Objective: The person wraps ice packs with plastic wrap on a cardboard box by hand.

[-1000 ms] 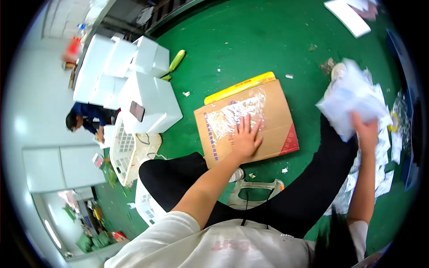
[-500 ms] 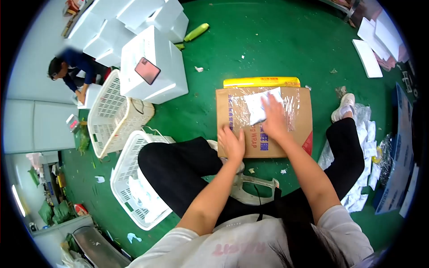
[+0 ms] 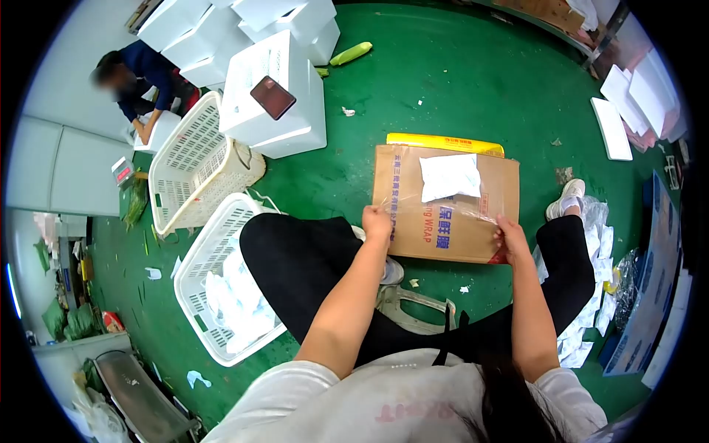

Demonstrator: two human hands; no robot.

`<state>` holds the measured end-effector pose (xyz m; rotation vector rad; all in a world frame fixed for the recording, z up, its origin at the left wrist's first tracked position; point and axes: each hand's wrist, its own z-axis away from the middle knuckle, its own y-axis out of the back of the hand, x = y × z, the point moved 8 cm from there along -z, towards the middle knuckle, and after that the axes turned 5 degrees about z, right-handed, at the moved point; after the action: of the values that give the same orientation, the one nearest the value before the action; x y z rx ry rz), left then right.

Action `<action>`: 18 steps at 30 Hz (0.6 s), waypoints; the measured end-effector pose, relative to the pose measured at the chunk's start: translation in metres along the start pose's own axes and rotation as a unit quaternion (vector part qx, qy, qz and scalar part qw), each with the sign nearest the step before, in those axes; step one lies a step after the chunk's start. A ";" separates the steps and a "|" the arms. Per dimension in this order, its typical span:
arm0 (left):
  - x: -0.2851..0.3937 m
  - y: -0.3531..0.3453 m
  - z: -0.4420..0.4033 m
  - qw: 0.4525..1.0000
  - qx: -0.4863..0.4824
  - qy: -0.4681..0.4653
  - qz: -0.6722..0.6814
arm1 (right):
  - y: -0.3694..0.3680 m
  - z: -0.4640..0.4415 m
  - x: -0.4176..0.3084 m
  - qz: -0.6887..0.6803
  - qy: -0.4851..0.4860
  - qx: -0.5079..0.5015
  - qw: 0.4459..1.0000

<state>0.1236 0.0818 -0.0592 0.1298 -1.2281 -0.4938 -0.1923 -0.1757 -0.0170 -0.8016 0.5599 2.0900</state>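
the brown cardboard box (image 3: 410, 242) lies flat before the person, under clear film (image 3: 480, 208). on that, the white packet (image 3: 450, 177) now lies unpressed, leaving both hands for the film; it looks squarish, faintly creased. the left hand (image 3: 378, 224) and right hand (image 3: 511, 240) pinch the film's near edge, fingers closed.

White packet (image 3: 450, 177) on carton (image 3: 458, 240), seemingly atop film (image 3: 473, 210)

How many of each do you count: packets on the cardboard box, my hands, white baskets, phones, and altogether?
Packet on the cardboard box: 1
Left hand, right hand: 2
Upper white basket, lower white basket: 2
Phone: 1
Total: 6
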 end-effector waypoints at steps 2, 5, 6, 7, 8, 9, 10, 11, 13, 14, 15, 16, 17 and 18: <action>-0.019 0.021 0.017 0.996 -0.005 0.082 0.014 | 0.018 0.019 0.006 -0.082 -0.012 0.017 0.996; 0.034 0.060 0.094 0.981 -0.080 0.161 0.068 | 0.041 0.057 0.029 -0.041 -0.018 0.059 0.997; 0.042 0.073 0.110 0.969 -0.109 0.187 0.122 | 0.050 0.070 0.036 0.019 0.014 0.109 0.994; 0.051 0.078 0.122 0.952 -0.140 0.207 0.176 | 0.058 0.080 0.041 0.074 0.049 0.160 0.983; 0.071 0.083 0.129 0.964 -0.126 0.162 0.167 | 0.061 0.091 0.024 0.225 0.182 0.206 0.935; 0.084 0.087 0.133 0.974 -0.112 0.120 0.155 | 0.040 0.130 -0.022 0.294 0.264 0.280 0.875; 0.087 0.071 0.127 0.980 -0.159 0.032 0.117 | 0.018 0.142 -0.053 0.306 0.358 0.311 0.826; 0.089 0.048 0.126 0.972 -0.184 0.020 0.143 | -0.002 0.152 -0.079 0.315 0.449 0.337 0.765; 0.107 -0.008 0.120 0.959 -0.213 -0.032 0.182 | -0.038 0.120 -0.093 0.363 0.423 0.277 0.783; 0.103 -0.044 0.109 0.953 -0.216 -0.062 0.204 | -0.063 0.099 -0.099 0.283 0.456 0.221 0.814; 0.094 -0.078 0.098 0.953 -0.204 -0.132 0.182 | -0.091 0.075 -0.095 0.364 0.446 0.154 0.803; 0.110 -0.090 0.106 0.971 -0.187 -0.129 0.076 | -0.115 0.055 -0.083 0.443 0.433 0.085 0.781; 0.132 -0.089 0.114 0.979 -0.162 -0.120 -0.032 | -0.137 0.037 -0.073 0.516 0.420 0.016 0.746; 0.146 -0.092 0.119 0.962 -0.168 -0.174 -0.125 | -0.141 0.026 -0.062 0.499 0.417 -0.040 0.759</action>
<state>0.0231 -0.0430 0.0760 -0.0975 -1.4575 -0.9686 -0.0576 -0.1112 0.0295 -1.7938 1.6893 2.5790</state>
